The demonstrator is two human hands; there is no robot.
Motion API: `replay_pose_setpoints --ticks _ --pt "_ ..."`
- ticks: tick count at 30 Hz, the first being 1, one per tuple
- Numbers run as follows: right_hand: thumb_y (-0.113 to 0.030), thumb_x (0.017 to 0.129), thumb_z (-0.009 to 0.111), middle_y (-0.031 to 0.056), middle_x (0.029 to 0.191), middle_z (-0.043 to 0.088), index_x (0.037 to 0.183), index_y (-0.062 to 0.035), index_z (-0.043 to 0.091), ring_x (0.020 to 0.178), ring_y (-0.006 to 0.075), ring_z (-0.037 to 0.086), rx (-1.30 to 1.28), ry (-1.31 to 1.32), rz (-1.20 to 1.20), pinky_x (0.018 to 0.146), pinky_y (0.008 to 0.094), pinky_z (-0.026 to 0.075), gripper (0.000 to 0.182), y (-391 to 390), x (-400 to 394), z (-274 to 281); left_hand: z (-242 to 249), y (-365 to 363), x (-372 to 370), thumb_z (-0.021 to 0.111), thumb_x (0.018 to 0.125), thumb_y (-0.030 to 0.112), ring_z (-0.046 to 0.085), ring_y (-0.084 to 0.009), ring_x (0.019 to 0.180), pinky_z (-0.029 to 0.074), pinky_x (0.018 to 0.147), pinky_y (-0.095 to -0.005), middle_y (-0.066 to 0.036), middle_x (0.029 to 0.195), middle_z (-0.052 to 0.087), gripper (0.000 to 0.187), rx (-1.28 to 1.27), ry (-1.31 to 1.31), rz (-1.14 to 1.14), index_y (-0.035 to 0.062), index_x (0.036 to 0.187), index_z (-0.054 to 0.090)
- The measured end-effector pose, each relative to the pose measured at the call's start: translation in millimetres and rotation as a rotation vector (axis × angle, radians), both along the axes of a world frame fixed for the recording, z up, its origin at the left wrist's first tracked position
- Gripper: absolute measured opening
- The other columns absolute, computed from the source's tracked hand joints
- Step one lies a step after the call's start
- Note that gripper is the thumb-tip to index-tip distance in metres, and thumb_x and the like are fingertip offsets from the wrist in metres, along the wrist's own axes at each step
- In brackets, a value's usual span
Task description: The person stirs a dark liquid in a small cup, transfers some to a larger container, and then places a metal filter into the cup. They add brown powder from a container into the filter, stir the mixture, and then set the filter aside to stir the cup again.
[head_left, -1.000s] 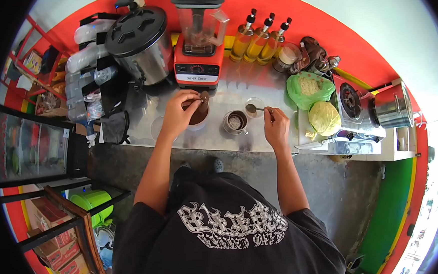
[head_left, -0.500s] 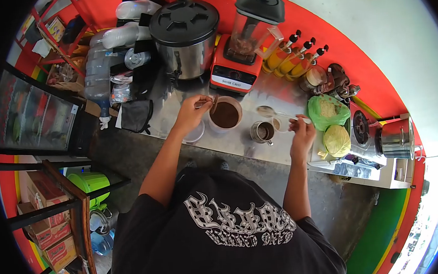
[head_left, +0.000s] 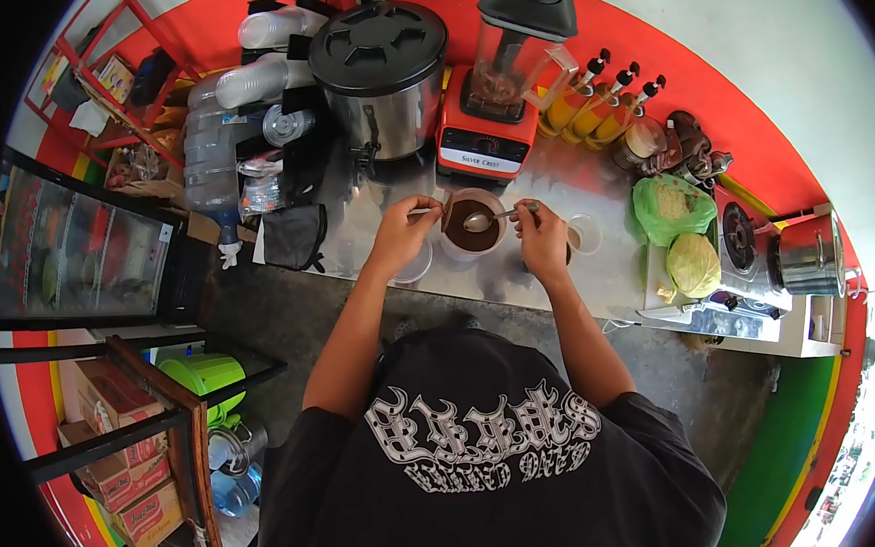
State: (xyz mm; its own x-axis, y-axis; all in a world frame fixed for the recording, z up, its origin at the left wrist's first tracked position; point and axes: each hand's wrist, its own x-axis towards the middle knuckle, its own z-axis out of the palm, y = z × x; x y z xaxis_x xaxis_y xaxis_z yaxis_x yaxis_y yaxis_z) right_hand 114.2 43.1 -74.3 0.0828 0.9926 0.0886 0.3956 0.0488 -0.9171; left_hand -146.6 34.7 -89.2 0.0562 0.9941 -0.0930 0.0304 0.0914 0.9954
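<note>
On the steel counter, a translucent tub (head_left: 490,247) holds brown powder. My left hand (head_left: 410,230) pinches the thin handle of a spoon-like utensil (head_left: 446,213), whose brown-coated end is at the tub's left rim. From the other side, my right hand (head_left: 545,232) grips a metal spoon (head_left: 476,222) by its handle, with the bowl over the powder. A metal cup (head_left: 531,260) is mostly hidden by the right hand. Beside that hand stands a clear plastic cup (head_left: 585,234). A round clear lid (head_left: 415,266) lies under my left wrist.
Behind the tub stand a red blender (head_left: 489,140) and a steel drink dispenser (head_left: 381,86). Pump bottles (head_left: 593,114) line the wall. To the right are a green bag (head_left: 672,207), a cabbage (head_left: 695,266) and a stove with a pot (head_left: 807,256).
My right hand has moved left, bringing its spoon from beside the clear cup to over the tub. My left hand still holds its utensil at the tub's left rim. The view has shifted slightly.
</note>
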Motion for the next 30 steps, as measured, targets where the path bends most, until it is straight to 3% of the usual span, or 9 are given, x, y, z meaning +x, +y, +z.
replay_pose_setpoints --ticks 8,10,23,30 --pt "-0.013 0.105 0.062 0.0101 0.081 0.076 0.107 0.0046 0.072 0.068 0.0140 0.067 -0.029 0.049 0.088 0.064 0.0318 0.055 0.021 6 -11 -17 4 5 1 0.069 0.102 0.016 0.072 -0.0156 0.096 0.055 0.085 -0.0299 -0.011 0.109 0.076 0.022 -0.030 0.066 0.002 -0.0022 0.116 0.072" --pt "-0.013 0.105 0.062 0.0099 0.081 0.075 0.107 0.0055 0.073 0.067 0.0128 0.065 -0.138 0.176 0.052 0.062 0.0304 0.054 0.021 7 -15 -19 4 4 1 0.069 0.103 0.016 0.072 -0.0156 0.097 0.055 0.086 -0.0296 -0.011 0.109 0.076 0.023 -0.022 0.052 0.001 -0.0029 0.116 0.072" --pt "-0.010 0.106 0.059 0.0105 0.084 0.076 0.105 0.0065 0.071 0.067 0.0111 0.064 -0.266 0.371 -0.096 0.059 0.0276 0.053 0.020 4 -1 -22 14 5 -2 0.068 0.104 0.016 0.070 -0.0147 0.102 0.053 0.090 -0.0300 -0.008 0.107 0.075 0.021 0.005 0.027 -0.029 -0.0035 0.113 0.071" --pt "-0.012 0.109 0.056 0.0146 0.091 0.074 0.110 0.0040 0.065 0.072 0.0152 0.063 -0.317 0.610 -0.215 0.065 0.0279 0.052 0.019 -13 22 -10 23 15 9 0.068 0.103 0.015 0.068 -0.0155 0.101 0.053 0.089 -0.0329 -0.008 0.103 0.074 0.020 0.114 0.048 -0.063 -0.0029 0.112 0.071"
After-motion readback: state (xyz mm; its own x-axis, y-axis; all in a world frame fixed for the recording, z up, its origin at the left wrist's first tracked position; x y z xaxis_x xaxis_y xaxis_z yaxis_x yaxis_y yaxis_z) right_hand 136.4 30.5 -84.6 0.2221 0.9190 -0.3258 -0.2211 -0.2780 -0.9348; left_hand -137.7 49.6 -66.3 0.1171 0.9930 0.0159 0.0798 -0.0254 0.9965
